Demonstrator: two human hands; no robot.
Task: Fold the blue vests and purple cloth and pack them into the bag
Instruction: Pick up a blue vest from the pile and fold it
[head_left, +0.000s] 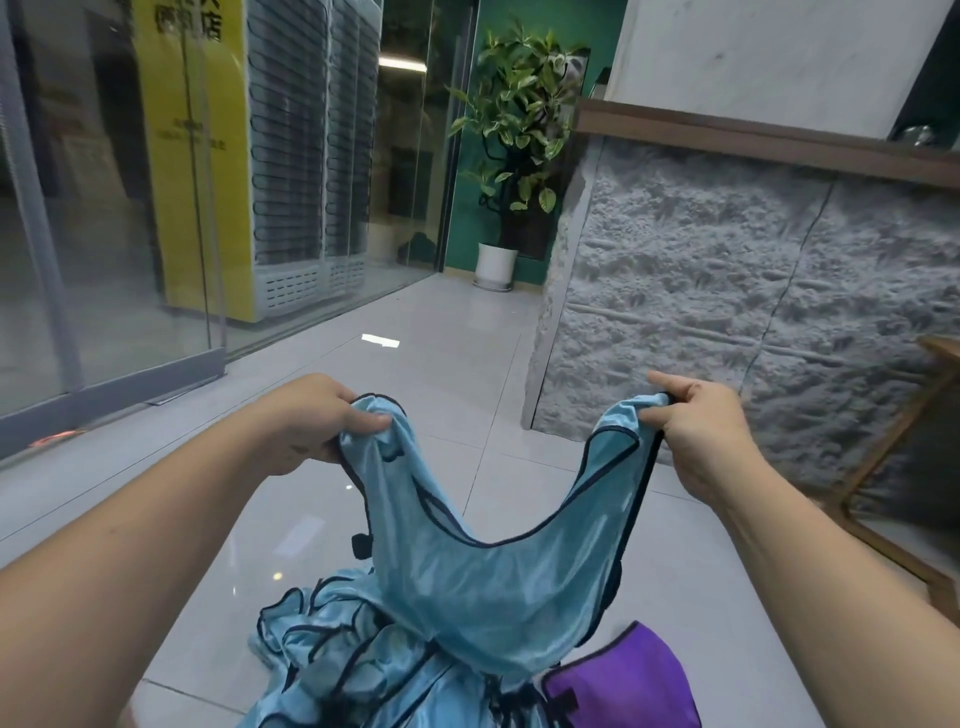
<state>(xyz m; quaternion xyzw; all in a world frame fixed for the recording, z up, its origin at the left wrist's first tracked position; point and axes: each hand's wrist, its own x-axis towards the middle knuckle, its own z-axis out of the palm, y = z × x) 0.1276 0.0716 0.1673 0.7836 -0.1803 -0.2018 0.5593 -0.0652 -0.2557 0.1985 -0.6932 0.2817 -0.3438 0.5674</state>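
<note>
A: At center frame, what is each hand gripping?
B: Left hand (311, 415) and right hand (701, 421) are each pinching one shoulder strap of a blue vest (493, 582), holding it spread.
A: Remaining items?
B: More blue vests (332, 660) are lying heaped at bottom center; purple cloth (628, 680) is lying at lower right, on the tiled floor (441, 332).

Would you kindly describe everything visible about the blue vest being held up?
The blue vest is light blue, shiny, thin mesh-like fabric edged in dark piping. It hangs open, neckline dipping in a U. The left hand grips one shoulder strap, the right hand pinches the other. Its lower part drapes onto a pile of blue vests on the floor, beside the purple cloth.
</note>
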